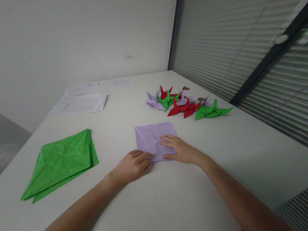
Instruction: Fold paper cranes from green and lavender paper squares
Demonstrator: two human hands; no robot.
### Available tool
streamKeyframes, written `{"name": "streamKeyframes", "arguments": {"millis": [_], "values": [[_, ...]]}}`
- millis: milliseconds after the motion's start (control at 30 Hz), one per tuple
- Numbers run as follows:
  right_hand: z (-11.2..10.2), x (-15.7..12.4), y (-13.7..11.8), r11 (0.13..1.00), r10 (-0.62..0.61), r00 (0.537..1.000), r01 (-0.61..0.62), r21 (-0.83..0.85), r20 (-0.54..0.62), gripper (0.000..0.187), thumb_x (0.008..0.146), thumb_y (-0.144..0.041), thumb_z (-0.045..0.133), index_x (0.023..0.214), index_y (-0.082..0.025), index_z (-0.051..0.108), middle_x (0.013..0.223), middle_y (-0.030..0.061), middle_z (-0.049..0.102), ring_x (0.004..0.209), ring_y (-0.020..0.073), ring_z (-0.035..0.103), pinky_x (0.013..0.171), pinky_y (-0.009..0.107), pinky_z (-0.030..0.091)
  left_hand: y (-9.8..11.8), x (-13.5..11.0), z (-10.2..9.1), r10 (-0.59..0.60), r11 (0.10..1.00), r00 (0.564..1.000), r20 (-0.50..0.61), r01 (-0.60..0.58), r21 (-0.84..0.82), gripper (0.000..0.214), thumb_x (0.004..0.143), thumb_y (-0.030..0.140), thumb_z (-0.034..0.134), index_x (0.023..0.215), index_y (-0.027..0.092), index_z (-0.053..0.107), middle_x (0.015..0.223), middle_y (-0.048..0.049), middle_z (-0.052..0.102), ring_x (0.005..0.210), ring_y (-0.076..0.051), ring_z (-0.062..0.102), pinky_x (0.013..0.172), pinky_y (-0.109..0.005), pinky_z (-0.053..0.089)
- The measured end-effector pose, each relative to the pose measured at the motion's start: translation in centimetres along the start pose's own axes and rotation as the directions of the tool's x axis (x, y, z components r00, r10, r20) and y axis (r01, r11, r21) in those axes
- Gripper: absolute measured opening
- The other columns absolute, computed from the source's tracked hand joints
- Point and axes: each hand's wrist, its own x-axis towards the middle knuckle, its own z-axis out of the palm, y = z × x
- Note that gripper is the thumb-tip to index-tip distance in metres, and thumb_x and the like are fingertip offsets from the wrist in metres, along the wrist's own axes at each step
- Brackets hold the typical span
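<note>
A creased sheet of light purple origami paper [148, 137] lies on the white table in front of me. At its near left corner, my left hand [133, 164] is closed, fingers curled and pinching the paper's edge. My right hand [179, 150] rests flat on the right part of the sheet with its fingers spread. The corner under the left fingers and the area below the right palm are hidden. Fold lines run across the visible purple surface.
Left of my hands lies a stack of creased green paper [65, 155]. Folded red, green and purple paper cranes [180, 106] are grouped at the back right. Printed sheets [83, 104] lie at the back left. A window with blinds [218, 44] borders the table's right edge.
</note>
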Motion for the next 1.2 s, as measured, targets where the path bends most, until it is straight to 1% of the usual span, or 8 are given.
{"name": "streamKeyframes", "arguments": {"millis": [133,233,300,400,567,867,1033,1200], "values": [[-1.3,-0.5,0.2,0.991,-0.049,0.998,0.043,0.129,0.043,0.073,0.075,-0.059,0.068,0.138,-0.027,0.051,0.151,0.0095,0.04,0.142,0.0299,0.031,0.116,0.051,0.025,-0.5,-0.3,-0.1,-0.08,0.994,0.992,-0.099,0.086,0.066,0.019,0.096,0.019,0.045,0.096,0.012,0.063,0.093,-0.0102,0.073,0.074,-0.017,0.069,0.068,-0.03,0.057],[-2.4,-1.0,0.9,0.974,-0.074,0.997,0.078,0.213,-0.024,0.081,0.069,-0.05,0.078,0.14,-0.028,0.048,0.151,0.0094,0.04,0.139,0.0286,0.036,0.115,0.048,0.03,-0.9,-0.6,0.0,-0.201,0.977,0.962,-0.185,0.21,0.028,0.017,0.097,0.02,0.046,0.099,0.013,0.061,0.088,-0.0086,0.073,0.068,-0.015,0.069,0.061,-0.025,0.054],[-2.7,-1.2,1.9,0.971,-0.056,0.995,0.072,0.228,-0.078,0.068,0.071,-0.039,0.078,0.134,-0.027,0.056,0.149,0.0089,0.044,0.136,0.0276,0.042,0.113,0.046,0.034,-1.2,-0.8,0.1,-0.243,0.97,0.947,-0.21,0.242,-0.032,0.017,0.097,0.021,0.046,0.1,0.014,0.061,0.086,-0.0075,0.073,0.068,-0.014,0.069,0.062,-0.024,0.054],[-2.4,-1.1,3.5,0.964,0.024,0.988,0.017,0.264,-0.154,0.032,0.078,-0.016,0.063,0.108,-0.023,0.074,0.126,0.0096,0.065,0.118,0.025,0.06,0.106,0.043,0.043,-1.3,-0.9,0.3,-0.204,0.975,0.969,-0.142,0.188,-0.115,0.019,0.097,0.026,0.049,0.096,0.014,0.063,0.084,-0.0068,0.072,0.069,-0.013,0.068,0.064,-0.023,0.053],[-1.8,-0.8,5.1,0.959,0.071,0.967,0.001,0.282,-0.246,0.049,0.069,0.0,0.049,0.1,-0.025,0.076,0.109,0.0039,0.073,0.107,0.0216,0.067,0.102,0.039,0.048,-1.5,-1.0,0.3,-0.105,0.985,0.993,-0.057,0.096,-0.142,0.022,0.098,0.022,0.045,0.098,0.015,0.065,0.092,-0.0096,0.073,0.076,-0.014,0.069,0.07,-0.025,0.053],[-2.5,-0.9,5.3,0.945,0.028,0.973,0.049,0.323,-0.229,0.051,0.064,-0.002,0.05,0.098,-0.028,0.077,0.108,0.0012,0.074,0.109,0.0214,0.065,0.103,0.041,0.047,-1.4,-1.0,-0.2,-0.162,0.963,0.944,-0.287,0.088,-0.254,0.024,0.09,0.014,0.056,0.113,0.019,0.061,0.101,-0.0094,0.072,0.083,-0.016,0.068,0.074,-0.029,0.054],[-2.8,-1.0,4.8,0.902,0.045,0.959,0.081,0.424,-0.279,0.056,0.062,-0.002,0.047,0.102,-0.028,0.076,0.109,0.0005,0.074,0.108,0.0208,0.065,0.1,0.038,0.048,-1.5,-1.0,-0.1,-0.341,0.863,0.936,-0.082,0.277,-0.423,0.079,0.083,0.022,0.066,0.15,0.023,0.024,0.14,-0.0167,0.051,0.124,-0.026,0.055,0.1,-0.044,0.049],[-3.0,-0.9,3.6,0.869,0.069,0.943,0.104,0.484,-0.327,0.036,0.072,-0.012,0.06,0.102,-0.024,0.076,0.109,0.0054,0.073,0.105,0.0231,0.066,0.094,0.037,0.051,-2.4,-1.3,0.8,-0.243,0.869,0.968,0.059,0.245,-0.429,0.055,0.088,0.009,0.052,0.14,0.026,0.047,0.14,-0.0105,0.053,0.133,-0.025,0.046,0.108,-0.048,0.042]]}}
